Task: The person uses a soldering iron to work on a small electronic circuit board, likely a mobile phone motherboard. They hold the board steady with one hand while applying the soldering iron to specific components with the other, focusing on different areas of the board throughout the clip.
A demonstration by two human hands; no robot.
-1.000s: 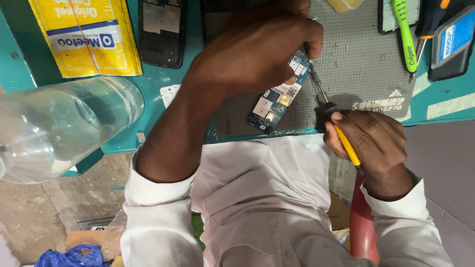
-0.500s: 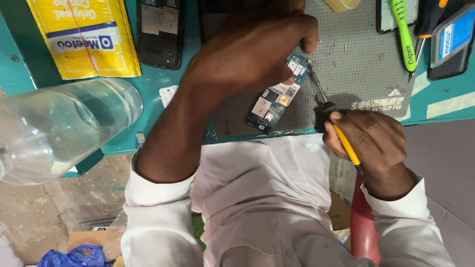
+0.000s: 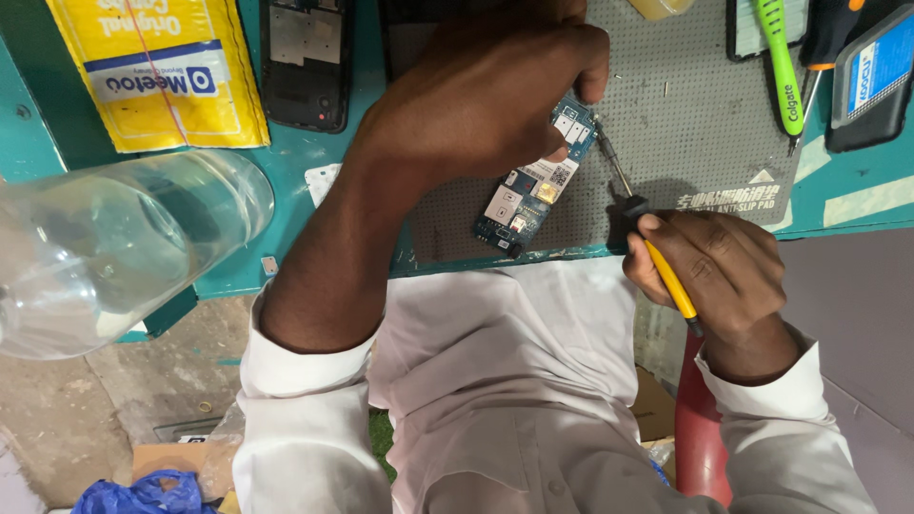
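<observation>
- The right hand [image 3: 714, 276] has its grip clamped on one yellow-handled screwdriver with a thin metal shaft [image 3: 657, 257].
- The screwdriver's long axis slants, tip pointing up and left to one small blue circuit board [image 3: 533, 190].
- The left hand [image 3: 486, 95] pinches that board's upper end, fingers closed on it.
- The board lies on one grey dotted anti-slip pad [image 3: 685, 124], its long axis also slanted, lower end at the pad's near edge.
- Left of the pad on the teal worktop [image 3: 286, 247]: one opened black phone [image 3: 305, 62], one yellow packet [image 3: 157, 71], one clear plastic bottle [image 3: 114, 252].

White long-sleeved shirt, cuffs at both wrists.
</observation>
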